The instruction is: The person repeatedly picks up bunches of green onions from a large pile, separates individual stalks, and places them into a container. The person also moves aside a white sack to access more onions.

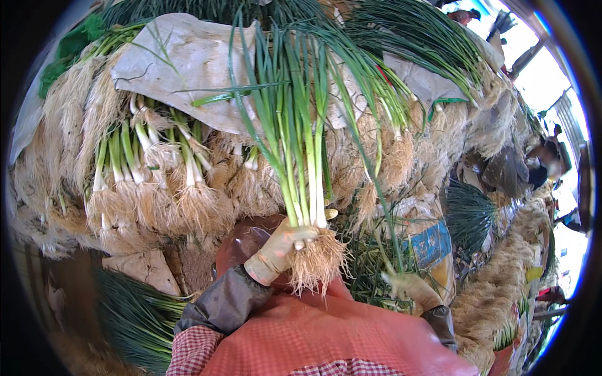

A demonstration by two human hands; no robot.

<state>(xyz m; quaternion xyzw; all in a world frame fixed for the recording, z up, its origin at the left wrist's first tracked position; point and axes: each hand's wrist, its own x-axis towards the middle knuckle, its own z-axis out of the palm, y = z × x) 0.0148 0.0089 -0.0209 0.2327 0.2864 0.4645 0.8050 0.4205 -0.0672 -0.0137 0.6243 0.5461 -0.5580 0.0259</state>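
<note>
A small bunch of green onions (308, 174) stands nearly upright before me, leaves pointing away and pale fibrous roots hanging down. My left hand (284, 246), in a dirty light glove, is closed around its white stem bases just above the roots. Lower right, my gloved right hand (414, 287) is blurred by motion. Green stalks or leaves reach down to its fingertips, and whether it grips them is unclear. Beneath that hand lies a heap of loose green leaves (364, 263). Several rooted green onions (155, 164) rest on the pile to the left.
A long bank of stacked green onions with matted roots (66, 127) spans the front. A whitish sheet (188, 66) covers part of it. Another bundle (136, 315) lies lower left. Right are a blue printed sack (428, 246), more root-lined rows (498, 277) and people (548, 157).
</note>
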